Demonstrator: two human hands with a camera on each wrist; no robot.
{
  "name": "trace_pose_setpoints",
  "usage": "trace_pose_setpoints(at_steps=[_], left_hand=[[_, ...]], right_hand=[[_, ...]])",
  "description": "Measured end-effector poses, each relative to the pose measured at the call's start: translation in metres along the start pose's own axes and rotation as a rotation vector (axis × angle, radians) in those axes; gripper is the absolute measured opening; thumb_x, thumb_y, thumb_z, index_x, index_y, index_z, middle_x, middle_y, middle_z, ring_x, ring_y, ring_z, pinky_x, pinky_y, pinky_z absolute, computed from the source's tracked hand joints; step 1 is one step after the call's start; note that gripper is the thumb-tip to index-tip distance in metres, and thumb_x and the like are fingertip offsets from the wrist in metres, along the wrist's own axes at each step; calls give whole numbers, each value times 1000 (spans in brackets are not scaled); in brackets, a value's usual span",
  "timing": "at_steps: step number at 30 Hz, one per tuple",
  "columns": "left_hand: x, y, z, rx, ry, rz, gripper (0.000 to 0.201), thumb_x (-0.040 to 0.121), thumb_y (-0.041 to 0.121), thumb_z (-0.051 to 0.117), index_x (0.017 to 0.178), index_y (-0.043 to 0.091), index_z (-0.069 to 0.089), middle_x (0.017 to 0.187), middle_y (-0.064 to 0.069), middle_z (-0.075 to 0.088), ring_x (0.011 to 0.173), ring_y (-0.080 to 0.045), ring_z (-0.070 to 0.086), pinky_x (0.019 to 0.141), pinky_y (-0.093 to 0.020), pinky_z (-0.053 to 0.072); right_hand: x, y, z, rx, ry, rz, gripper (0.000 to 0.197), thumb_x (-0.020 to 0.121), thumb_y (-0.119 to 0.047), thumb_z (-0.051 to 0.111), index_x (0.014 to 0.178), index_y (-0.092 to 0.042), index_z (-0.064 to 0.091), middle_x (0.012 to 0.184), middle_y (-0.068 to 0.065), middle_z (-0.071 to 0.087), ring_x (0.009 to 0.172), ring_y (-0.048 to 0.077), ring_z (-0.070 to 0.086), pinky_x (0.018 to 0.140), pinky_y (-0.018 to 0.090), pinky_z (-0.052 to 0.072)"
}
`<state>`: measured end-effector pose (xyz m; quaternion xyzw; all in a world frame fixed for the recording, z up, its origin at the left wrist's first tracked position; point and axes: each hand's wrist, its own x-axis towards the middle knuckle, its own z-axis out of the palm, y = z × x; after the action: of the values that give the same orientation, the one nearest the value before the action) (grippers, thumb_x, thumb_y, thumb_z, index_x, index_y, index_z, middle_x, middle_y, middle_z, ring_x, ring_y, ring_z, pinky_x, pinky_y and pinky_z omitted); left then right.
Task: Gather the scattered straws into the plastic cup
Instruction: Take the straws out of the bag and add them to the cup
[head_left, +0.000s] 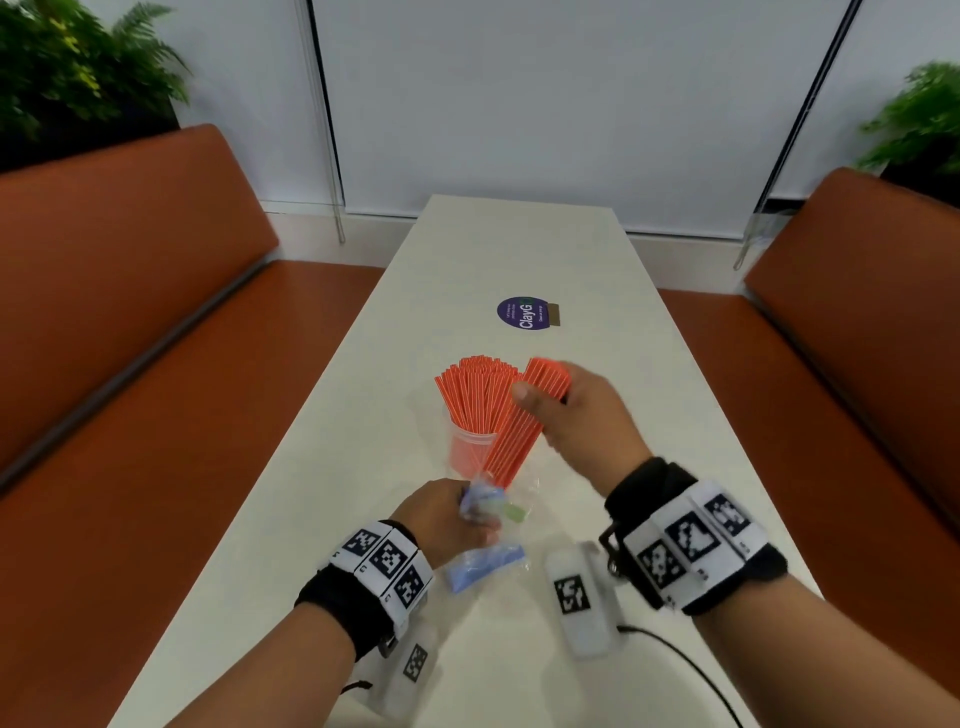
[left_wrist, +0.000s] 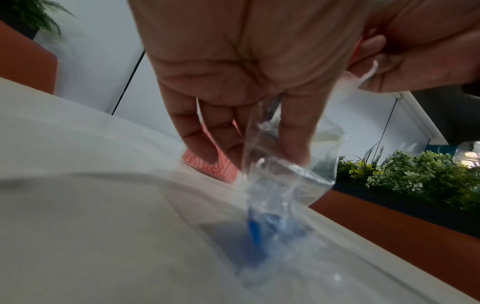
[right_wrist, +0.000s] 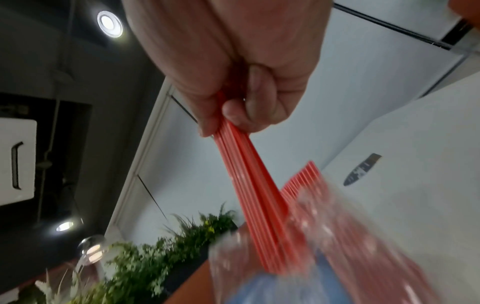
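A clear plastic cup (head_left: 470, 447) stands at the centre of the head view on the white table (head_left: 519, 244), packed with upright orange straws (head_left: 475, 395). Just right of it, the right hand (head_left: 576, 421) clenches a second straw bundle (head_left: 519, 431), thumb and fingers wrapped around its upper part; the bundle's lower end sits in a clear plastic bag (head_left: 488, 525), blurred in every view. Below the cup, the left hand (head_left: 441, 519) pinches that bag, its fingertips hidden by crumpled film. A purple sticker (head_left: 522, 313) lies farther up the table.
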<state>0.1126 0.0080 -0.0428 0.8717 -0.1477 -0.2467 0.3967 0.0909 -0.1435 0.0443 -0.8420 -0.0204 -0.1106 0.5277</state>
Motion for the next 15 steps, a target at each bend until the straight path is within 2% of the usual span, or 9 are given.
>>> trace_pose_setpoints(at_steps=[2, 4, 7, 9, 10, 13, 14, 15], left_hand=[[0, -3, -4, 11, 0, 18, 13, 76, 11, 68, 88, 15, 68, 101, -5, 72, 96, -20, 66, 92, -32, 51], [-1, -6, -5, 16, -20, 27, 18, 76, 10, 69, 93, 12, 69, 102, -5, 72, 99, -20, 66, 94, -34, 51], [-1, -9, -3, 1, -61, 25, 23, 76, 8, 67, 99, 9, 68, 97, -5, 72, 99, -23, 67, 95, -39, 50], [-1, -11, -3, 4, -75, 29, 16, 75, 11, 67, 90, 16, 69, 96, -7, 72, 98, -25, 66, 94, -40, 51], [-1, -13, -3, 29, -75, 38, 10, 75, 13, 68, 82, 21, 66, 96, -7, 72, 97, -25, 66, 94, -39, 51], [-1, -15, -5, 99, -61, 48, 10, 76, 19, 69, 77, 24, 60, 93, -6, 70, 95, -22, 65, 90, -34, 50], [-1, -16, -5, 95, -63, 48, 9, 76, 19, 69, 80, 21, 61, 96, -7, 71, 96, -23, 65, 90, -35, 50], [-1, -17, -6, 91, -66, 41, 11, 76, 19, 69, 84, 19, 62, 100, -8, 71, 97, -23, 66, 90, -35, 51]], right_hand=[[20, -7, -8, 9, 64, -42, 27, 90, -29, 58, 72, -9, 54, 58, -4, 47, 48, 6, 41, 58, 27, 35], [37, -11, -9, -1, 116, -57, 25, 91, -28, 57, 75, -9, 53, 56, -3, 44, 49, 11, 39, 57, 27, 35], [55, -2, 2, -99, 90, -22, 29, 92, -28, 55, 68, -14, 47, 59, -6, 45, 52, 8, 43, 56, 20, 36], [59, 9, 14, -189, 24, 18, 31, 93, -28, 54, 64, -21, 44, 62, -6, 49, 56, 7, 47, 56, 19, 36], [61, 15, 19, -210, -3, 34, 28, 93, -28, 54, 67, -20, 47, 66, -3, 54, 60, 11, 50, 57, 21, 38], [64, 25, 30, -251, -61, 115, 25, 91, -29, 56, 89, -4, 60, 87, 13, 66, 80, 27, 61, 72, 31, 48], [65, 29, 32, -270, -72, 142, 26, 90, -28, 58, 92, -2, 62, 89, 14, 68, 83, 29, 63, 77, 35, 49], [65, 29, 34, -281, -89, 168, 24, 88, -27, 61, 87, -3, 62, 84, 12, 67, 78, 28, 63, 78, 36, 50]])
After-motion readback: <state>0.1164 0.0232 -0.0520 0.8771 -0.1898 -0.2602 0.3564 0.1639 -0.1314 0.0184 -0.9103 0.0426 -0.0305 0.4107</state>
